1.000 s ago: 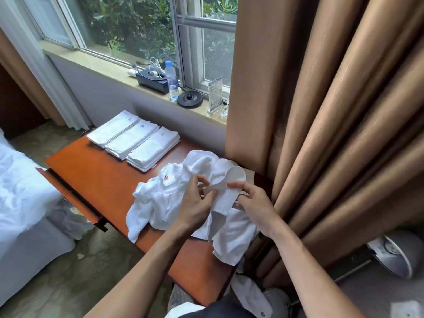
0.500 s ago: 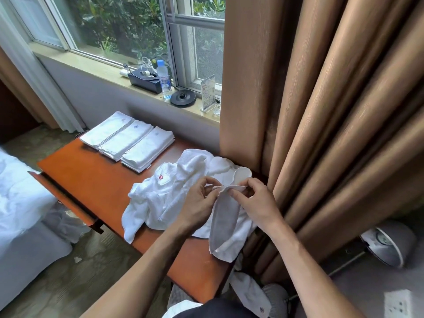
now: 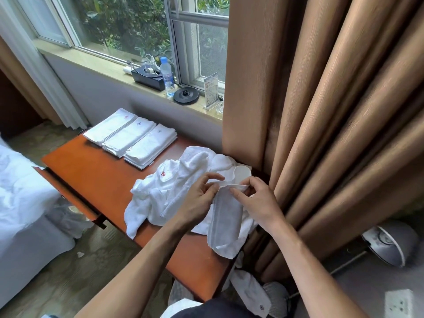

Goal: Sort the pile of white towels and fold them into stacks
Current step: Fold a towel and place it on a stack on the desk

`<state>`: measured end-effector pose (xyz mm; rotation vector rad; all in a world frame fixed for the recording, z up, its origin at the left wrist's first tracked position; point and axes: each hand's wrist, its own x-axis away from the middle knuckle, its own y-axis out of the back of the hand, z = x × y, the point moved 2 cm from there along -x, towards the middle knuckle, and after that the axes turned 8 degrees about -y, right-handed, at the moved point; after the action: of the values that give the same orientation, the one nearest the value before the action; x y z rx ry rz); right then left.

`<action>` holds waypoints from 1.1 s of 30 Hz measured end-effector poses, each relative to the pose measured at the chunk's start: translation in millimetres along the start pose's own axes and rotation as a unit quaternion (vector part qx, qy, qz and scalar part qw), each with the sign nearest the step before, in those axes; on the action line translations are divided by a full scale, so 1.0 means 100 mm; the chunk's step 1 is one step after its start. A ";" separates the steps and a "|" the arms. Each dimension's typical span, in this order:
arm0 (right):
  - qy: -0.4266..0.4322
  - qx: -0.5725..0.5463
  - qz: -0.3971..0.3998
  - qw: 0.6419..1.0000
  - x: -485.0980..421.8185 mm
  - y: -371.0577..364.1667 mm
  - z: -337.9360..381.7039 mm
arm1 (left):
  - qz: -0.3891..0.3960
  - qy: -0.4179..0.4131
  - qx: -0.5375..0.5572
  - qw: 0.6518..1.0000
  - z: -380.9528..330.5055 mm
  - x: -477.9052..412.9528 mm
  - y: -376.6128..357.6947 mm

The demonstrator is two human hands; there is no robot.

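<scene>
A loose pile of white towels (image 3: pixel 174 191) lies on the right half of the orange-brown table (image 3: pixel 91 171). Over it my left hand (image 3: pixel 197 198) and my right hand (image 3: pixel 259 203) pinch the top edge of one narrow white towel (image 3: pixel 226 223), which hangs down between them towards the table's near edge. Three stacks of folded white towels (image 3: pixel 130 136) sit side by side at the table's far left end.
Heavy brown curtains (image 3: pixel 321 111) hang right beside the pile. The windowsill holds a water bottle (image 3: pixel 167 76), a black box (image 3: pixel 149 76) and a round black kettle base (image 3: pixel 185 95). A bed (image 3: pixel 20 203) stands at left. A white cloth (image 3: pixel 250 292) lies on the floor below the table.
The towel I hold has turned to hang straight down in a narrow strip, and my hands have drawn close together on its top edge. The view has shifted slightly.
</scene>
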<state>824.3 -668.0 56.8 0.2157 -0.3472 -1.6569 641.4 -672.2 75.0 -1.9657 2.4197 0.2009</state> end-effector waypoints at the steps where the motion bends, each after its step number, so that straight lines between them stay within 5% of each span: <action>1: -0.001 -0.002 0.001 1.000 0.00 0.00 0.00 | 0.003 0.003 0.004 1.000 -0.01 0.00 0.01; 12: -0.008 -0.016 0.010 1.000 -0.01 -0.03 0.01 | 0.030 0.017 0.001 0.999 -0.07 0.09 -0.02; 33: -0.004 0.019 0.038 0.999 0.07 -0.25 0.30 | -0.107 -0.039 -0.036 0.993 -0.14 0.15 0.75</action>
<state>789.6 -669.2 76.4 0.2214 -0.3895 -1.5772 566.0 -673.5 93.7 -2.1827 2.1647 0.3568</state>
